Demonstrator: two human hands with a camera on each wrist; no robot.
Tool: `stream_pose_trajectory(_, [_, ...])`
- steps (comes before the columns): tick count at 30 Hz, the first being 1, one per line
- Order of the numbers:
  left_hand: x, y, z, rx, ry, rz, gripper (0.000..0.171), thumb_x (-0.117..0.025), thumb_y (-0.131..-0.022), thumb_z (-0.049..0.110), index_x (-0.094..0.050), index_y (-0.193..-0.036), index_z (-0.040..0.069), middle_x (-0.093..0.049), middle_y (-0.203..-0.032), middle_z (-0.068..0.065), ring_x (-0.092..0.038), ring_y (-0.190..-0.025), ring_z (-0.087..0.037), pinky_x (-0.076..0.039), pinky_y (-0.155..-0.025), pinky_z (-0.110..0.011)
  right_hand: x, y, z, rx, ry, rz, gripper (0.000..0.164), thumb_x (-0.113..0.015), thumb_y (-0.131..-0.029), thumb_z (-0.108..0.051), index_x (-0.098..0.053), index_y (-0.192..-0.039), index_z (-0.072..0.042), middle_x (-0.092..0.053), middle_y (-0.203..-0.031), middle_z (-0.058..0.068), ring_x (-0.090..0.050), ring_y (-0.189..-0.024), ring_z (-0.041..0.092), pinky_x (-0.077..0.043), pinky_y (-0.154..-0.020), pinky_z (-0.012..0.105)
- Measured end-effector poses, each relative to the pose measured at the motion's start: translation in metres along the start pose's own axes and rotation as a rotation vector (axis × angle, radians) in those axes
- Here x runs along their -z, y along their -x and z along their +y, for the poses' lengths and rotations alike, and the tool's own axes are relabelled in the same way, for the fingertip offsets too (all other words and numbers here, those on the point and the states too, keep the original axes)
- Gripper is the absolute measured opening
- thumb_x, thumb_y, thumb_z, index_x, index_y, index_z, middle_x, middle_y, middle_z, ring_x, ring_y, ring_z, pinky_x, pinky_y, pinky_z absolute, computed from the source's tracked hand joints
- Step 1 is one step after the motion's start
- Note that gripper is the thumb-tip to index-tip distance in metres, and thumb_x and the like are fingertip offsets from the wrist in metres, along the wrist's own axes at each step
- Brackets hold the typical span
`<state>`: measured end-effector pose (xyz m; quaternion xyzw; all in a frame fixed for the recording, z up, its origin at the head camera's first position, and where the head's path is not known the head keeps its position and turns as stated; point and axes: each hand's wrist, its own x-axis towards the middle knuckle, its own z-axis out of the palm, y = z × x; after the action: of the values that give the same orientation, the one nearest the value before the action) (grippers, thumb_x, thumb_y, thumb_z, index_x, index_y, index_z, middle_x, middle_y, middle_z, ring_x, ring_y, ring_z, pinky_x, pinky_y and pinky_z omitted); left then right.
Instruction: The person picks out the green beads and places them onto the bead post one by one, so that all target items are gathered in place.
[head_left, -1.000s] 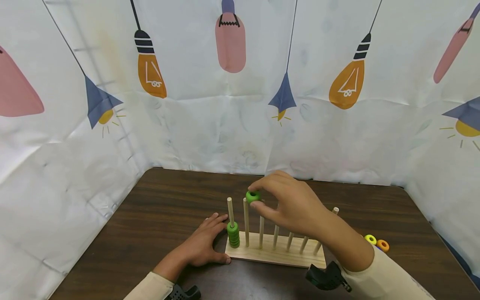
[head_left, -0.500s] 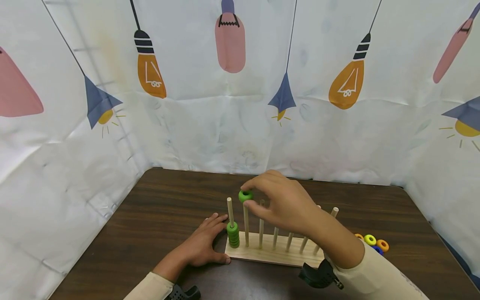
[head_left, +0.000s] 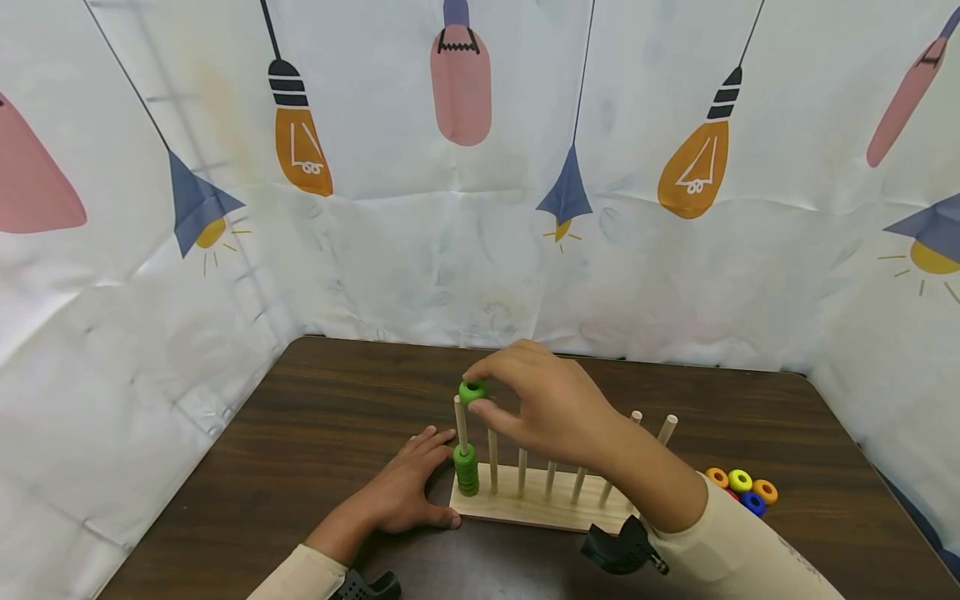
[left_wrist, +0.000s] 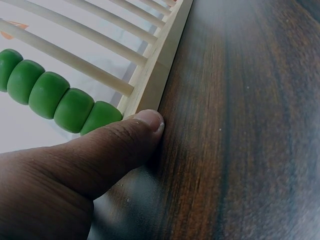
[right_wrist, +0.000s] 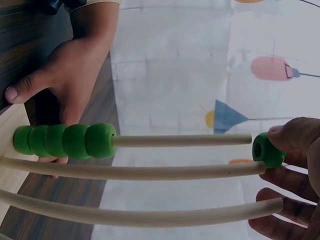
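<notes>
My right hand (head_left: 555, 408) pinches a green bead (head_left: 472, 392) between thumb and fingers. The bead is just above and right of the tip of the leftmost peg (head_left: 461, 417); in the right wrist view, the hole of the held bead (right_wrist: 269, 151) faces that peg's end, with a small gap between. Several green beads (head_left: 466, 471) are stacked low on this peg. My left hand (head_left: 405, 483) lies at the left end of the wooden base (head_left: 525, 505), fingers extended along its far side. In the left wrist view, its thumb (left_wrist: 125, 135) touches the base's front corner.
Several more pegs (right_wrist: 140, 215) stand in a row along the base, without beads where visible. Loose orange, yellow and blue beads (head_left: 753, 502) lie on the dark wooden table (head_left: 360, 392) to the right, partly behind my right sleeve. A printed white sheet (head_left: 420, 267) hangs behind.
My right hand has carried the green bead leftward, from beyond the second peg to the leftmost peg's tip. The left hand and the base have stayed in place.
</notes>
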<state>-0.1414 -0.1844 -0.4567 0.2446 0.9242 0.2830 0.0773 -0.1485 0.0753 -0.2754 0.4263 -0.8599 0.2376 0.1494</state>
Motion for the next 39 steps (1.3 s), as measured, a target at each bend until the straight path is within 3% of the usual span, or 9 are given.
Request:
stream_pose_trajectory(24, [0.003, 0.0, 0.0, 0.007, 0.036, -0.022, 0.089, -0.088, -0.076, 0.051, -0.052, -0.147, 0.012, -0.033, -0.163, -0.011, -0.016, -0.153, -0.043, -0.015, -0.12, -0.065, -0.011, -0.012, -0.005, 0.016, 0.029, -0.021, 0.028, -0.075, -0.095, -0.034, -0.072, -0.119, -0.022, -0.07, -0.113, -0.012, -0.06, -0.107, 0.007, -0.052, -0.066, 0.025])
stream_pose_trajectory(31, [0.0, 0.001, 0.0, 0.0, 0.012, 0.006, 0.087, -0.089, -0.076, 0.05, -0.054, -0.145, 0.011, -0.035, -0.163, -0.009, -0.018, -0.152, -0.042, -0.016, -0.12, -0.063, 0.0, -0.001, -0.001, -0.055, 0.047, -0.055, 0.029, -0.073, -0.096, -0.036, -0.07, -0.123, -0.025, -0.067, -0.12, -0.012, -0.061, -0.107, 0.006, -0.054, -0.068, 0.027])
stream_pose_trajectory(39, [-0.001, 0.0, -0.001, 0.019, -0.002, 0.007, 0.083, -0.089, -0.075, 0.05, -0.056, -0.143, 0.013, -0.034, -0.163, -0.008, -0.016, -0.153, -0.04, -0.016, -0.121, -0.061, 0.024, 0.024, 0.016, -0.086, 0.133, -0.029, 0.028, -0.077, -0.093, -0.035, -0.072, -0.119, -0.024, -0.069, -0.114, -0.01, -0.063, -0.106, 0.009, -0.053, -0.063, 0.027])
